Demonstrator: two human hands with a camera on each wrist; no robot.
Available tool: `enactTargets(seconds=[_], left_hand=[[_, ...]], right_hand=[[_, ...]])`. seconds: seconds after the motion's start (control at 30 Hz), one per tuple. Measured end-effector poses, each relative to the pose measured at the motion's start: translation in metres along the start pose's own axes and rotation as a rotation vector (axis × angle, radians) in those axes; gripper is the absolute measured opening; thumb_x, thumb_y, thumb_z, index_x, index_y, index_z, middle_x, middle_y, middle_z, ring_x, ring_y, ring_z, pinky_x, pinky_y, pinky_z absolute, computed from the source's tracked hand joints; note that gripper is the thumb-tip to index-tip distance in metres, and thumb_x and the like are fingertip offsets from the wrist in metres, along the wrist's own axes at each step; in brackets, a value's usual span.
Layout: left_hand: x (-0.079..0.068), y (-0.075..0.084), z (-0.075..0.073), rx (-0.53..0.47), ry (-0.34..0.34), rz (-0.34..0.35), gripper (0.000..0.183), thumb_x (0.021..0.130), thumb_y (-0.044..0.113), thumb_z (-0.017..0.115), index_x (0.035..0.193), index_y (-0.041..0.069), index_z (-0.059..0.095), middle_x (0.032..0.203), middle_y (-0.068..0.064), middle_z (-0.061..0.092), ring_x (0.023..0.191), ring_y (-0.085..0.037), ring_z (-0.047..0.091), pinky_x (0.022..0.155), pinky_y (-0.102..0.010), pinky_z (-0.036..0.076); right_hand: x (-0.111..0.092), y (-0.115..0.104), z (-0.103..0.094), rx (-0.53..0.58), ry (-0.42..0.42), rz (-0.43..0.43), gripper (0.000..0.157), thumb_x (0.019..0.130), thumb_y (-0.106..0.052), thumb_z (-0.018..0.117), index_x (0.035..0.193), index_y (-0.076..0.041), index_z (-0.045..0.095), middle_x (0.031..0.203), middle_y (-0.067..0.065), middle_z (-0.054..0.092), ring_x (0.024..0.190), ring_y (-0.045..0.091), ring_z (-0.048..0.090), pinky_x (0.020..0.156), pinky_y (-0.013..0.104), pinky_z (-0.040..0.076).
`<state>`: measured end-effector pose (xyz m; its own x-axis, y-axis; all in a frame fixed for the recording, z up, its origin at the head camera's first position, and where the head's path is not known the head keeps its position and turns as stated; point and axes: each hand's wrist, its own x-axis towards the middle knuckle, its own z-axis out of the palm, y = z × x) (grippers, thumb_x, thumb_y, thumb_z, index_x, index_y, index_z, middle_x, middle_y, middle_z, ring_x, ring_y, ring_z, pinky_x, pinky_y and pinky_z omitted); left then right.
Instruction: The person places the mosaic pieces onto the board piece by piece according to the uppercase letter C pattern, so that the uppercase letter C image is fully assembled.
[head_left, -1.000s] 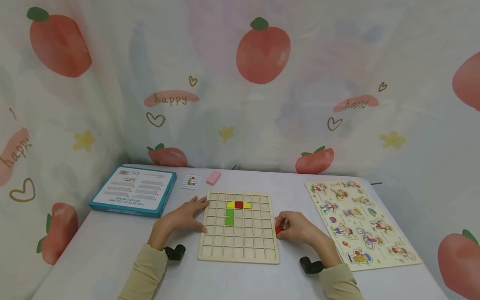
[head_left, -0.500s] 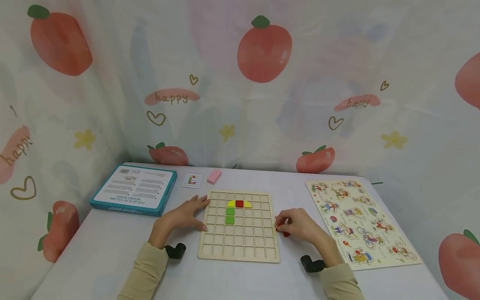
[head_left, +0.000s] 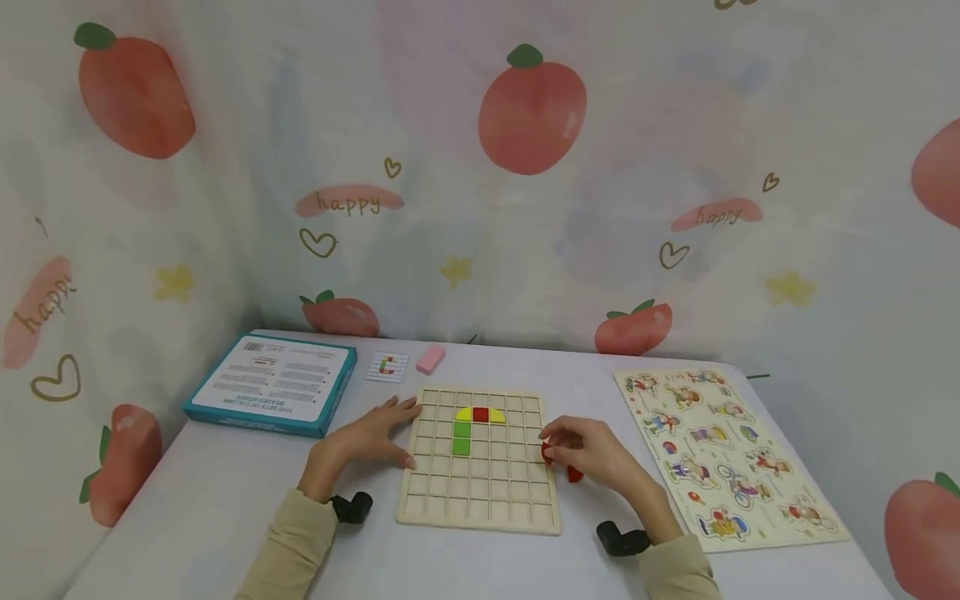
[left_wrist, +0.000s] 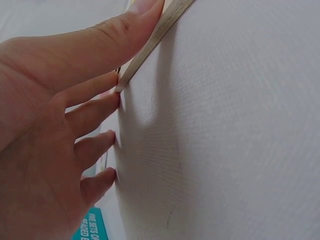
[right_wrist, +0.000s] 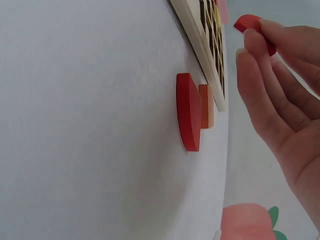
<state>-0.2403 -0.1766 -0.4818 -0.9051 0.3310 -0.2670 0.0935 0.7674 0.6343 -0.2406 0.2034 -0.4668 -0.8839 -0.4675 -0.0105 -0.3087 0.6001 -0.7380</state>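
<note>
My right hand (head_left: 588, 450) pinches a red curved block (right_wrist: 247, 22) between thumb and fingertips, just over the right edge of the wooden grid board (head_left: 480, 527). Below that hand, a second red curved block (right_wrist: 189, 112) lies on the table, with an orange block (right_wrist: 206, 106) close behind it in the right wrist view. My left hand (head_left: 372, 435) rests at the board's left edge, fingers spread and thumb touching the rim. Set in the grid are yellow corner pieces (head_left: 497, 416), a red square (head_left: 480, 415) and green squares (head_left: 461, 437).
A teal-edged box (head_left: 270, 383) stands at the back left. Beside it lie a small pattern card (head_left: 387, 367) and a pink block (head_left: 431, 360). On the right is a picture puzzle board (head_left: 727, 458). A patterned cloth backdrop rises behind the table.
My right hand has lifted a red curved block from the table and moved it slightly left to the board's edge. The other red block now shows below it. My left hand stays put.
</note>
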Motion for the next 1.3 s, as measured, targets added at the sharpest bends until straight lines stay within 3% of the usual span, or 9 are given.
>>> enactTargets(seconds=[0.17,0.4,0.63,0.83,1.03,1.3], left_hand=[[0.001,0.002,0.003,0.001,-0.012,0.025,0.093,0.08,0.028,0.089,0.158,0.013,0.042,0.17,-0.005,0.028,0.16,-0.037,0.011,0.125,-0.064,0.017],[0.002,0.0,0.003,0.002,-0.003,-0.006,0.092,0.08,0.028,0.089,0.158,0.016,0.042,0.17,-0.003,0.028,0.161,-0.035,0.01,0.125,-0.063,0.017],[0.004,0.0,0.004,0.002,-0.001,-0.006,0.093,0.08,0.028,0.089,0.158,0.015,0.042,0.17,-0.004,0.028,0.161,-0.035,0.01,0.125,-0.064,0.017],[0.003,0.002,0.002,0.003,-0.007,-0.006,0.092,0.08,0.028,0.089,0.159,0.016,0.042,0.171,-0.004,0.028,0.161,-0.035,0.009,0.125,-0.064,0.017],[0.005,0.001,0.0,0.006,-0.008,0.0,0.092,0.081,0.029,0.089,0.159,0.016,0.041,0.171,-0.003,0.027,0.161,-0.035,0.008,0.125,-0.063,0.016],[0.005,-0.001,0.0,-0.008,-0.013,-0.011,0.091,0.081,0.028,0.089,0.158,0.016,0.042,0.171,-0.003,0.028,0.161,-0.036,0.009,0.125,-0.065,0.016]], right_hand=[[0.0,-0.001,0.004,0.075,0.0,-0.026,0.021,0.095,-0.011,0.072,0.115,-0.005,0.072,0.099,0.003,0.074,0.088,0.012,0.069,0.078,0.022,0.056],[0.019,-0.014,0.015,0.129,-0.059,-0.066,0.021,0.096,-0.009,0.07,0.115,-0.001,0.071,0.1,0.009,0.074,0.089,0.017,0.071,0.08,0.02,0.056],[0.04,-0.029,0.022,0.067,-0.101,-0.067,0.019,0.096,-0.008,0.067,0.113,-0.005,0.074,0.102,0.006,0.072,0.09,0.017,0.067,0.083,0.023,0.055],[0.053,-0.032,0.03,0.062,-0.119,-0.116,0.017,0.096,-0.006,0.068,0.111,-0.004,0.074,0.103,0.004,0.073,0.091,0.014,0.067,0.086,0.023,0.055],[0.062,-0.039,0.038,0.055,-0.15,-0.13,0.012,0.094,-0.007,0.071,0.105,-0.007,0.076,0.097,0.0,0.074,0.085,0.011,0.066,0.08,0.023,0.054],[0.07,-0.047,0.049,0.022,-0.201,-0.153,0.008,0.093,-0.014,0.076,0.099,-0.013,0.08,0.096,-0.004,0.076,0.088,0.009,0.063,0.083,0.024,0.053]])
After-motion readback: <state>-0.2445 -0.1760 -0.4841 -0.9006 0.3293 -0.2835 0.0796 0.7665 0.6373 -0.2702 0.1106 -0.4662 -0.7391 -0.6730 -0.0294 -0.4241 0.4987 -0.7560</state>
